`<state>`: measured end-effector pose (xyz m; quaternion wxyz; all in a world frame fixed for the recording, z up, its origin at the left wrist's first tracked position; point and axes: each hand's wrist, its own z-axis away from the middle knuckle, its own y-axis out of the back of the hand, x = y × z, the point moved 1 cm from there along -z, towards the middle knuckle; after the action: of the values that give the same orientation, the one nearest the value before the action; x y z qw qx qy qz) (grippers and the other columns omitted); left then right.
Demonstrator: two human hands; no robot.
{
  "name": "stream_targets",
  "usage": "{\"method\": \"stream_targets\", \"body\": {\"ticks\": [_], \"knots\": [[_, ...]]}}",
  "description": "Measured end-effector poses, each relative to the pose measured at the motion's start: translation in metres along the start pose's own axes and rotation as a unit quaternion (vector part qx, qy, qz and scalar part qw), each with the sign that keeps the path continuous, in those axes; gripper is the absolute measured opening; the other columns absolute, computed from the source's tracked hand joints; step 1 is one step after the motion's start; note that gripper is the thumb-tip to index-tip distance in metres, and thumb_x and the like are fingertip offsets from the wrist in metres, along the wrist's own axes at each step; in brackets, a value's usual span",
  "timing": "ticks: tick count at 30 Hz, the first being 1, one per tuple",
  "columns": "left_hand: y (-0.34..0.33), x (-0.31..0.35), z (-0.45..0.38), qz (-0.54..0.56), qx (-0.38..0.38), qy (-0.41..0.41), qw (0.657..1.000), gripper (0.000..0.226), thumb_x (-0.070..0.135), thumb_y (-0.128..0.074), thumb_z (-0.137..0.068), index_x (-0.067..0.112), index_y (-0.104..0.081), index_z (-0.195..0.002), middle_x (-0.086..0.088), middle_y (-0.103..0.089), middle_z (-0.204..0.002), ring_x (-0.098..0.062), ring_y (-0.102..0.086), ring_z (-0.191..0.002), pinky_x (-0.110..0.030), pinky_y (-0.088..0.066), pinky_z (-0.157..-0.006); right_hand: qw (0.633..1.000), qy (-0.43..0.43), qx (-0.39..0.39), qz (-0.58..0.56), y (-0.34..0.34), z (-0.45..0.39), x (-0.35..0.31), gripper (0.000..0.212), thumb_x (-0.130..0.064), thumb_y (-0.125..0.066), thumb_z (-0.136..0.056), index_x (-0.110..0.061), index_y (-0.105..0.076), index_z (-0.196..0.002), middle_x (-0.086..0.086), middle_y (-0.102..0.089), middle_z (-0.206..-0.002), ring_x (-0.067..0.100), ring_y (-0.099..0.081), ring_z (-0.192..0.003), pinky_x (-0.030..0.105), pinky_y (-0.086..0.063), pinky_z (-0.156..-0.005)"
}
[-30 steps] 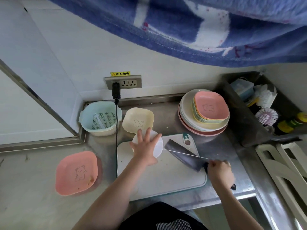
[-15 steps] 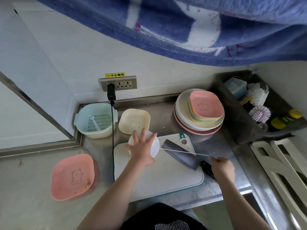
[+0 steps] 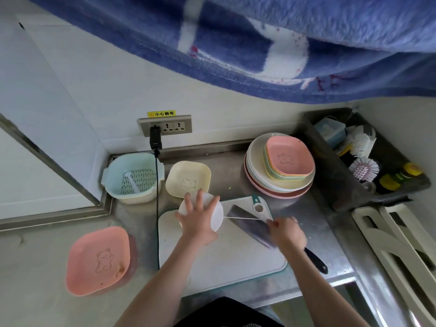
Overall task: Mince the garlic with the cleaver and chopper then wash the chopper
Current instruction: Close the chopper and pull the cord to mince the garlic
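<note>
The chopper [image 3: 215,214], a round white pull-cord unit, sat at the far left corner of the cutting board [image 3: 226,253], its thin cord [image 3: 245,218] drawn taut to the right. The left hand [image 3: 199,221] pressed down on its lid with fingers spread flat; the right hand [image 3: 286,233] pinched the cord's end, its fingers curled. Under that cord the cleaver [image 3: 253,226] lay flat on the board, its black handle reaching past the board's right edge. A cream bowl [image 3: 188,179] and a blue strainer basket [image 3: 133,177] stood along the table's [image 3: 313,223] back edge, a plate stack [image 3: 280,166] toward its far right corner, and a pink bowl [image 3: 99,259] to the left. A blue towel [image 3: 259,38] hung overhead.
</note>
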<state>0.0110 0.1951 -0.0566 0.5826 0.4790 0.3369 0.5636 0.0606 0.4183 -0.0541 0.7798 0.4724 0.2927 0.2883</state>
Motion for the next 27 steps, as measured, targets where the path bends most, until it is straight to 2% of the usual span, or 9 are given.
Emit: {"method": "stream_targets", "body": {"ticks": [2,4,9,11,13,16,20,22,27], "knots": [[0.001,0.0,0.0,-0.003,0.003,0.0,1.0,0.099,0.034,-0.072,-0.066,0.047,-0.011,-0.143,-0.001,0.008,-0.153,-0.039,0.009,-0.139,-0.057,-0.036,-0.092,0.994,-0.099,0.022,-0.027,0.002,-0.007,0.035,0.045,-0.049,-0.05,-0.09,-0.014,-0.067,-0.113,0.01,-0.061,-0.113,0.031,-0.062,-0.094,0.036,-0.05,-0.081],[0.0,0.0,0.0,-0.01,0.001,-0.002,1.0,0.1,0.035,-0.073,-0.066,0.047,-0.01,-0.143,-0.001,0.008,-0.153,-0.039,0.009,-0.139,-0.057,-0.036,-0.092,0.997,-0.08,0.018,-0.008,-0.002,0.001,0.032,0.044,-0.048,-0.048,-0.092,-0.013,-0.067,-0.112,0.01,-0.061,-0.111,0.03,-0.063,-0.094,0.035,-0.05,-0.08],[0.002,0.0,0.0,-0.01,-0.01,-0.001,1.0,0.097,0.039,-0.071,-0.072,0.046,-0.007,-0.144,-0.001,0.012,-0.154,-0.041,0.011,-0.14,-0.06,-0.035,-0.095,0.967,0.238,-0.059,0.072,-0.021,0.058,-0.075,0.036,-0.045,-0.041,-0.097,-0.021,-0.066,-0.106,0.006,-0.053,-0.112,0.029,-0.062,-0.096,0.03,-0.043,-0.07],[0.003,0.0,0.001,-0.011,-0.005,-0.002,1.0,0.093,0.039,-0.068,-0.074,0.046,-0.007,-0.144,-0.001,0.011,-0.155,-0.041,0.011,-0.14,-0.061,-0.036,-0.095,0.947,0.3,-0.038,0.11,-0.022,0.068,-0.094,0.035,-0.041,-0.04,-0.098,-0.017,-0.065,-0.108,0.006,-0.05,-0.118,0.03,-0.06,-0.098,0.031,-0.039,-0.069],[0.004,0.0,0.002,-0.004,-0.006,-0.007,1.0,0.098,0.033,-0.072,-0.071,0.046,-0.008,-0.144,0.0,0.011,-0.154,-0.04,0.011,-0.14,-0.061,-0.036,-0.094,0.963,0.25,-0.021,0.097,-0.017,0.052,-0.081,0.04,-0.046,-0.038,-0.098,-0.019,-0.063,-0.11,0.005,-0.049,-0.12,0.03,-0.061,-0.099,0.033,-0.045,-0.074],[0.004,0.0,0.001,0.005,-0.026,-0.005,1.0,0.104,0.028,-0.075,-0.068,0.047,-0.008,-0.145,0.002,0.013,-0.154,-0.039,0.014,-0.14,-0.06,-0.034,-0.095,0.994,0.089,-0.006,0.064,-0.008,0.019,-0.028,0.044,-0.052,-0.036,-0.096,-0.023,-0.066,-0.109,0.006,-0.055,-0.114,0.027,-0.063,-0.093,0.033,-0.049,-0.079],[0.004,0.0,0.0,0.004,-0.029,-0.001,1.0,0.104,0.028,-0.075,-0.068,0.047,-0.007,-0.145,0.002,0.014,-0.155,-0.039,0.015,-0.14,-0.06,-0.034,-0.095,0.998,-0.056,0.025,0.023,-0.005,0.01,0.033,0.048,-0.054,-0.039,-0.094,-0.019,-0.068,-0.111,0.009,-0.058,-0.108,0.027,-0.062,-0.084,0.033,-0.049,-0.076],[0.004,0.0,0.0,0.005,-0.028,-0.002,1.0,0.104,0.028,-0.075,-0.068,0.047,-0.008,-0.145,0.001,0.014,-0.155,-0.039,0.015,-0.14,-0.061,-0.034,-0.095,0.999,-0.013,0.011,0.05,-0.01,0.02,0.018,0.047,-0.052,-0.035,-0.097,-0.021,-0.068,-0.11,0.007,-0.057,-0.108,0.024,-0.061,-0.081,0.03,-0.045,-0.069],[0.003,0.0,0.001,0.003,-0.016,-0.006,1.0,0.102,0.032,-0.075,-0.069,0.046,-0.009,-0.145,0.001,0.012,-0.155,-0.04,0.012,-0.14,-0.061,-0.034,-0.094,0.964,0.246,-0.047,0.089,-0.022,0.062,-0.078,0.042,-0.05,-0.037,-0.097,-0.021,-0.067,-0.101,0.005,-0.054,-0.115,0.027,-0.062,-0.094,0.031,-0.044,-0.07]]}}
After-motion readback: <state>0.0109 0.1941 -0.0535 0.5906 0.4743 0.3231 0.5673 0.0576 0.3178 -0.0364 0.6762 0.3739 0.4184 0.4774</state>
